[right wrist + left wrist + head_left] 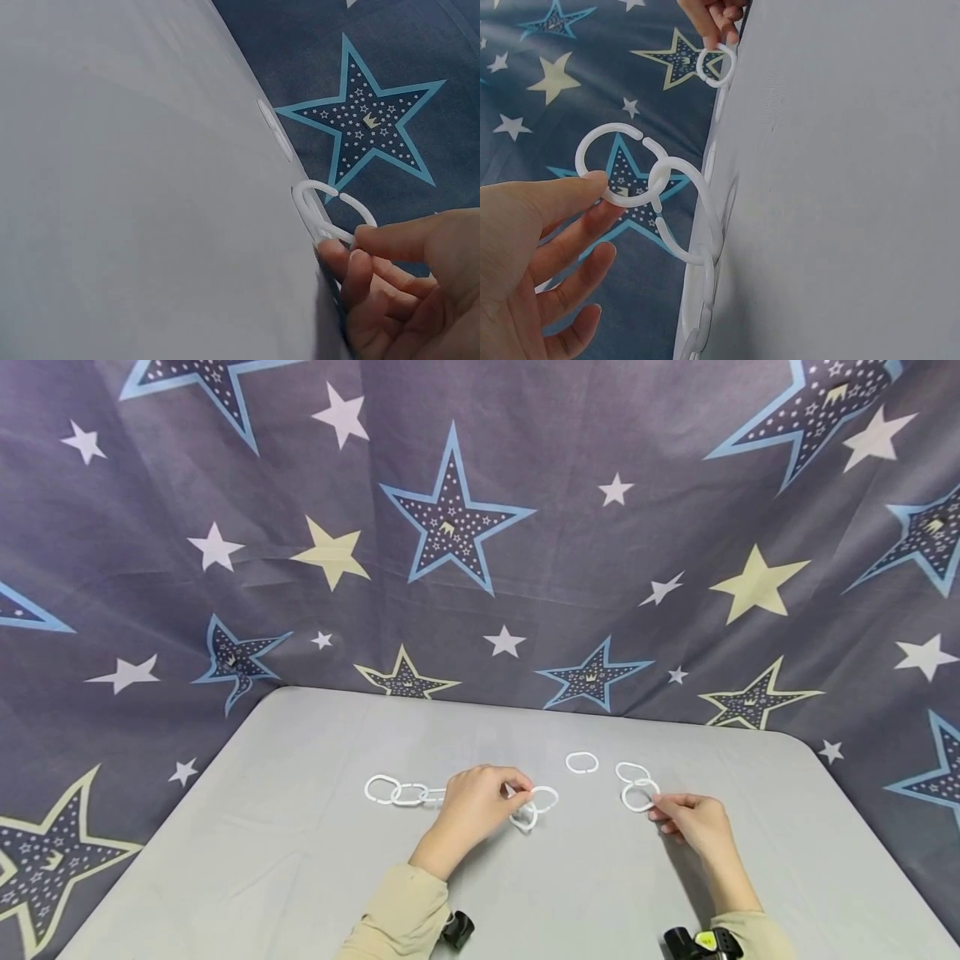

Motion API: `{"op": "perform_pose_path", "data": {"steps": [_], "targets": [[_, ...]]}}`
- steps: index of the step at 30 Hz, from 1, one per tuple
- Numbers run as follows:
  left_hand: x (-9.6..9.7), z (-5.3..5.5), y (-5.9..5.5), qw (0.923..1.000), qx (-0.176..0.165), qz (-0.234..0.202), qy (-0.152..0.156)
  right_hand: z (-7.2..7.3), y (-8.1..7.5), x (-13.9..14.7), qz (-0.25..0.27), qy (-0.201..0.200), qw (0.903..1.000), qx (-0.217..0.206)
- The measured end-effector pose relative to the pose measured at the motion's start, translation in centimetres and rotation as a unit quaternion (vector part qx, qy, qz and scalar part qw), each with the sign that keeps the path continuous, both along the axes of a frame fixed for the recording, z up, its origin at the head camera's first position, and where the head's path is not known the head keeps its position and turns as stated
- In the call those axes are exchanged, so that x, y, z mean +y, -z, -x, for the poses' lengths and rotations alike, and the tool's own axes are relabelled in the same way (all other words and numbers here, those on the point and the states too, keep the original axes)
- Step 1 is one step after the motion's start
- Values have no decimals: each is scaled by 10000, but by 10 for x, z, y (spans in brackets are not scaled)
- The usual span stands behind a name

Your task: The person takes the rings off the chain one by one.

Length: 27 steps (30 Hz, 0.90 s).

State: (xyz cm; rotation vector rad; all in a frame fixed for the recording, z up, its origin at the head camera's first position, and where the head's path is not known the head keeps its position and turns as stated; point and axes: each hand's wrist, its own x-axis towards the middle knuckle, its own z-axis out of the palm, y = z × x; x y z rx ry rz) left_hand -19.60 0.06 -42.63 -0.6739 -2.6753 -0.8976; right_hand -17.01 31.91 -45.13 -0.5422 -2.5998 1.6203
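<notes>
My left hand (476, 806) pinches a white ring link (583, 146) between thumb and index finger. That link has a small gap in its rim and is hooked to a second white link (714, 206). More links trail from it as a chain (377, 800), partly hidden behind the left hand in the head view. Over to the right, my right hand (697, 822) pinches another white ring link (364, 208), tilted up off the table. Another white link (632, 765) overlaps it on the far side; whether the two are joined I cannot tell.
A single white link (582, 754) lies flat on the light grey table (315, 860), beyond and between the hands. Behind the table's far edge hangs a dark curtain (555, 568) printed with stars.
</notes>
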Motion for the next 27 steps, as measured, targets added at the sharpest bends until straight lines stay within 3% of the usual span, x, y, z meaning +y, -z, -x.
{"op": "perform_pose_path", "data": {"steps": [16, 22, 27], "targets": [[-1, 2, 1, 10000, 23, 11, -28, -1, 3, 1, -932, -275, 9951, -158], [-2, 2, 1, 10000, -2, 51, -70, -2, 0, -2, -871, -242, 9958, -171], [-3, 3, 1, 10000, -6, 48, -67, -2, -9, -12, -601, -274, 9978, 81]]}}
